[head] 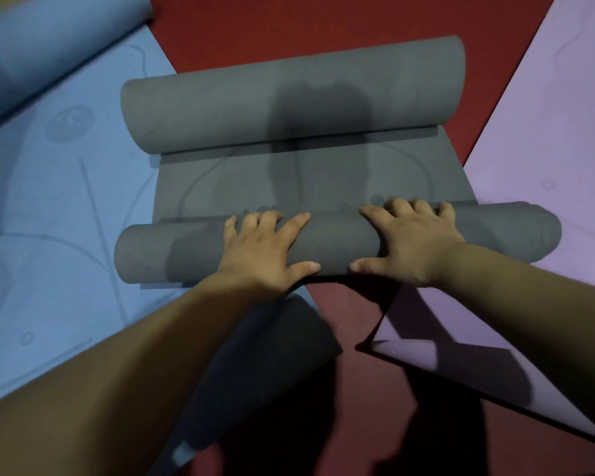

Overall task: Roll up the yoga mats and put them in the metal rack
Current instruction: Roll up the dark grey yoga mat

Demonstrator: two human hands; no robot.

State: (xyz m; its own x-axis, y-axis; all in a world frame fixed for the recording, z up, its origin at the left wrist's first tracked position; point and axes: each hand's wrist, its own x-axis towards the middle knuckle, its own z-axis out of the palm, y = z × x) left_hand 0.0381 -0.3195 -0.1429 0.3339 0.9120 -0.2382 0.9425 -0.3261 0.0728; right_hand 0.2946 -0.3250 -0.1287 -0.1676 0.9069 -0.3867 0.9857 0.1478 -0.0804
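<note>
A grey yoga mat (299, 180) lies on the red floor with both ends rolled. The near roll (158, 252) lies crosswise under my hands. The far roll (289, 97) is thicker and lies beyond a short flat stretch. My left hand (265, 249) rests on top of the near roll, fingers spread over it and thumb at its near side. My right hand (413, 242) lies on the roll beside it, fingers draped over the far side and thumb at the near side. No metal rack is in view.
A blue mat (49, 207) lies flat at the left, its far end rolled (49, 46). A purple mat (550, 149) lies at the right, its near corner curled up (409, 352). A dark grey mat corner (265, 341) lies under my left forearm. Red floor (323, 25) shows between them.
</note>
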